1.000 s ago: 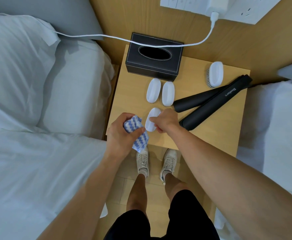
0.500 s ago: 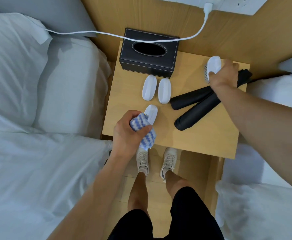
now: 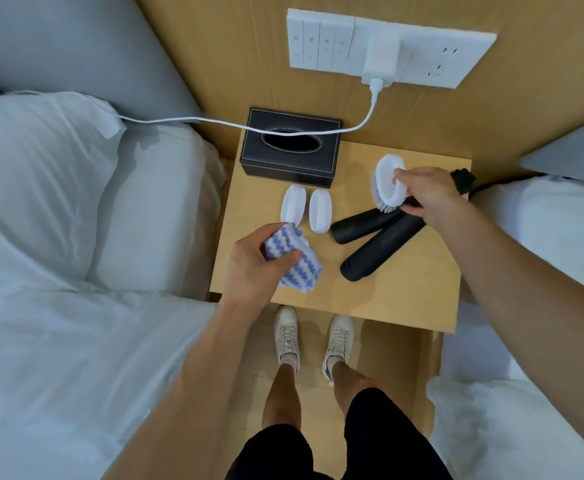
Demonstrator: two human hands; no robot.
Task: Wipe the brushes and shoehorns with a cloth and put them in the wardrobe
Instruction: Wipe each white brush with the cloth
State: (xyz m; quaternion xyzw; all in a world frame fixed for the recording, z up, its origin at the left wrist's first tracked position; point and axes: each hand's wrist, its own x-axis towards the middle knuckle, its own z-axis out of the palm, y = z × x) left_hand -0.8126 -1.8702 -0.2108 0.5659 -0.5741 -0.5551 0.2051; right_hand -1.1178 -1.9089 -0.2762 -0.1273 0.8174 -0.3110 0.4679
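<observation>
Right hand (image 3: 425, 195) pinches a white brush (image 3: 387, 183) at centre right, bristles leftward; left hand (image 3: 255, 265) clutches the striped cloth (image 3: 294, 261). Two more brushes (image 3: 306, 209), two black shoehorns (image 3: 377, 244) — a third brush possibly hidden beneath the cloth.

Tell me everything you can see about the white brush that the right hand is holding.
The white brush has an oval back of smooth, plastic-looking material and short grey-white bristles that show along its left and lower edge. It is tipped on its side, bristles facing left. The right hand grips it, one fingertip on the back and the others at its lower end. It is above the far right part of the wooden table, over the upper ends of the two black shoehorns; whether it touches them cannot be told.
</observation>
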